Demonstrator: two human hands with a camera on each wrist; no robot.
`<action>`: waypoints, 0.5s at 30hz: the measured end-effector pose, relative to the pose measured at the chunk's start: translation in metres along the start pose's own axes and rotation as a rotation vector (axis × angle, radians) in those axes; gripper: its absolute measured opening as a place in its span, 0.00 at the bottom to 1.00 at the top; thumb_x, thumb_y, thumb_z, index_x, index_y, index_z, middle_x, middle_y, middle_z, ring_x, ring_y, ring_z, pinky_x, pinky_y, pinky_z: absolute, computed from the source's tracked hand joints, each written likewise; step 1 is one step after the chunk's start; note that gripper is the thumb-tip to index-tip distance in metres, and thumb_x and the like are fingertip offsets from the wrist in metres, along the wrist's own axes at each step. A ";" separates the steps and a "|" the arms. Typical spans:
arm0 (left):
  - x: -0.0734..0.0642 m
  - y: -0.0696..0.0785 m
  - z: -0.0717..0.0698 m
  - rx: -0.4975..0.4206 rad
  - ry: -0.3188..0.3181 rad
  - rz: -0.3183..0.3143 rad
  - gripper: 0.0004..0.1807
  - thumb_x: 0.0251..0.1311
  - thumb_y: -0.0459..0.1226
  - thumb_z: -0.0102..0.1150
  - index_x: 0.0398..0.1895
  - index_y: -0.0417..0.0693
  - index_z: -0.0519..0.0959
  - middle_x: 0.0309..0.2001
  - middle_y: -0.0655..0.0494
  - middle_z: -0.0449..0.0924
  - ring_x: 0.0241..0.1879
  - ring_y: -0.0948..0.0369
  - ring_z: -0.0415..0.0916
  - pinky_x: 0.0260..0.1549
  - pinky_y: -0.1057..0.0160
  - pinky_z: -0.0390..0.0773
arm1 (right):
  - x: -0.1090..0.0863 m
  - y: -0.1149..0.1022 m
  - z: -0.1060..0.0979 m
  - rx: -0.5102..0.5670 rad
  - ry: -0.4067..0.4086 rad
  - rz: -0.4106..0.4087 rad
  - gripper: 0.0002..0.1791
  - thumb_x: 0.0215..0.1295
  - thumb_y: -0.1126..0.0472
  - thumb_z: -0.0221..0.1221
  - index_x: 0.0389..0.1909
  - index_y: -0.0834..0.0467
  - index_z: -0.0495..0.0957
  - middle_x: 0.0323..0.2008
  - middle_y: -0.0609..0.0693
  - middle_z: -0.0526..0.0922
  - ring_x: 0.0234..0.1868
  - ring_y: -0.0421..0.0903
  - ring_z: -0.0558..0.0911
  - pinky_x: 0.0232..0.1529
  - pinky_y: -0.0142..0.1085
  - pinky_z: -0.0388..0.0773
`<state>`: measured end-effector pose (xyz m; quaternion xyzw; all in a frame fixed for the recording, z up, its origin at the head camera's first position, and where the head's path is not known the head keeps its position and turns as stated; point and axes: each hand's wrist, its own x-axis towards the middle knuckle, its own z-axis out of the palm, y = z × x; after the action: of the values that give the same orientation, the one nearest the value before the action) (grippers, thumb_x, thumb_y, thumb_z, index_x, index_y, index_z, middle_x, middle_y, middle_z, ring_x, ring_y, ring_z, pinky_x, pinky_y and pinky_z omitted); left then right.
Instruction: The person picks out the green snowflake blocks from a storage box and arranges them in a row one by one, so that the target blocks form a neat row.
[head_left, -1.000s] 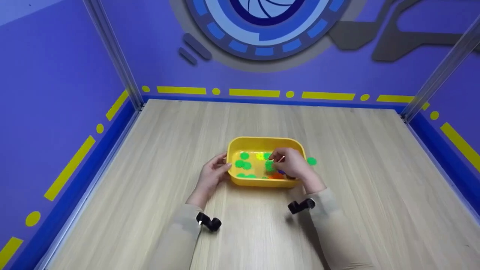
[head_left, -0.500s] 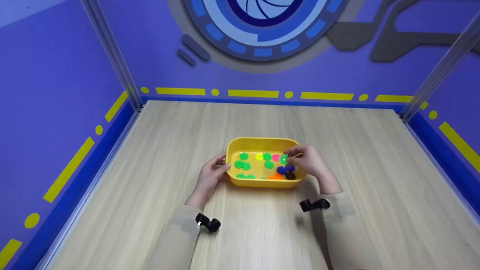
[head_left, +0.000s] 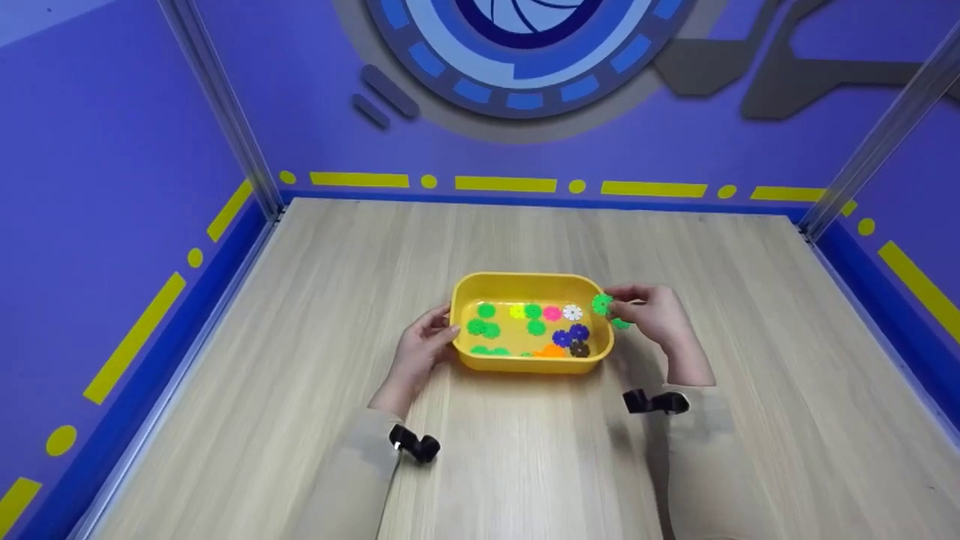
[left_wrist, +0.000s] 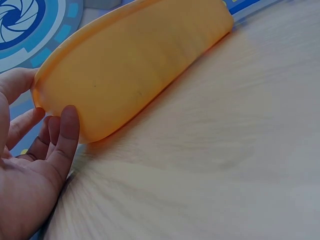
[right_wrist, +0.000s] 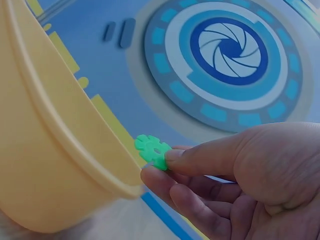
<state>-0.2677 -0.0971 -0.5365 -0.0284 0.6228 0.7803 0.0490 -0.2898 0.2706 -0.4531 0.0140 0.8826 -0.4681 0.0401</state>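
A yellow plastic bin [head_left: 534,364] stands on the table. At its left end my left hand [head_left: 420,351] grips the wall, thumb over the rim and fingers along the outside, as the left wrist view also shows on the bin's side [left_wrist: 135,70]. My right hand [head_left: 654,319] pinches a green snowflake disc [right_wrist: 153,150] between thumb and forefinger, over the bin's right rim. Inside the bin lie several green discs [head_left: 486,310], plus a yellow disc [head_left: 517,311], a pink disc [head_left: 552,313], a white disc [head_left: 572,312], blue discs [head_left: 578,331], a dark brown disc [head_left: 579,349] and orange pieces [head_left: 553,350].
Another green disc [head_left: 621,324] lies on the wooden table [head_left: 360,255] just outside the bin's right end, partly behind my right hand. Blue panels [head_left: 135,150] wall the table in at the back and both sides, with metal posts [head_left: 225,97] at the corners.
My right hand has moved right, from inside the bin to its right rim, with a green disc now pinched in it. The white disc has come into view. My left hand keeps its grip.
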 end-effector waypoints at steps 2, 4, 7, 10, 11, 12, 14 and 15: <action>0.000 0.000 0.000 0.002 0.000 -0.002 0.28 0.67 0.31 0.62 0.71 0.42 0.72 0.52 0.50 0.74 0.46 0.60 0.76 0.36 0.66 0.85 | 0.000 0.003 -0.003 0.009 0.002 0.008 0.19 0.72 0.61 0.61 0.61 0.62 0.81 0.54 0.62 0.84 0.43 0.41 0.85 0.49 0.34 0.85; 0.000 0.000 0.000 0.004 0.001 -0.005 0.28 0.67 0.31 0.62 0.71 0.43 0.73 0.52 0.51 0.74 0.46 0.60 0.76 0.36 0.66 0.85 | 0.000 0.006 -0.006 0.030 0.008 0.010 0.19 0.72 0.61 0.60 0.61 0.63 0.80 0.55 0.62 0.84 0.42 0.39 0.85 0.48 0.31 0.85; 0.001 0.000 -0.001 0.004 0.002 -0.009 0.28 0.67 0.31 0.63 0.71 0.43 0.73 0.52 0.51 0.74 0.46 0.61 0.76 0.37 0.66 0.85 | 0.000 0.012 -0.012 0.062 0.018 -0.007 0.20 0.72 0.63 0.60 0.62 0.66 0.79 0.54 0.64 0.83 0.40 0.35 0.86 0.45 0.25 0.84; 0.001 0.000 -0.001 0.000 -0.001 -0.012 0.28 0.67 0.31 0.63 0.71 0.43 0.73 0.52 0.50 0.74 0.46 0.60 0.76 0.37 0.65 0.85 | -0.001 0.018 -0.017 0.094 0.036 -0.017 0.21 0.73 0.63 0.59 0.62 0.68 0.78 0.54 0.64 0.84 0.37 0.32 0.86 0.44 0.23 0.83; 0.001 0.000 -0.001 0.001 -0.003 -0.012 0.29 0.67 0.31 0.63 0.71 0.43 0.73 0.52 0.50 0.74 0.46 0.60 0.76 0.37 0.65 0.85 | -0.001 0.021 -0.019 0.101 0.044 -0.015 0.21 0.73 0.64 0.59 0.63 0.68 0.78 0.54 0.64 0.84 0.37 0.31 0.86 0.44 0.23 0.83; 0.002 0.000 -0.001 0.000 -0.005 -0.011 0.29 0.67 0.31 0.63 0.71 0.43 0.72 0.52 0.50 0.74 0.45 0.60 0.77 0.37 0.65 0.85 | -0.001 0.024 -0.020 0.108 0.051 -0.009 0.21 0.73 0.63 0.59 0.63 0.68 0.77 0.54 0.64 0.83 0.36 0.31 0.86 0.45 0.23 0.83; 0.002 -0.001 -0.001 -0.001 -0.010 -0.008 0.28 0.67 0.31 0.62 0.71 0.43 0.72 0.52 0.51 0.75 0.45 0.59 0.77 0.36 0.65 0.85 | -0.001 0.028 -0.023 0.121 0.065 0.008 0.21 0.73 0.64 0.58 0.64 0.68 0.77 0.55 0.65 0.83 0.36 0.31 0.86 0.45 0.23 0.83; 0.002 -0.001 -0.001 0.001 -0.011 -0.006 0.28 0.67 0.31 0.62 0.71 0.43 0.72 0.51 0.51 0.75 0.45 0.59 0.77 0.36 0.65 0.85 | -0.001 0.031 -0.024 0.128 0.070 0.019 0.22 0.74 0.64 0.58 0.64 0.68 0.77 0.56 0.65 0.83 0.36 0.31 0.86 0.45 0.23 0.83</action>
<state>-0.2697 -0.0982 -0.5378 -0.0260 0.6227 0.7801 0.0546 -0.2884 0.3076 -0.4652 0.0412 0.8516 -0.5224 0.0124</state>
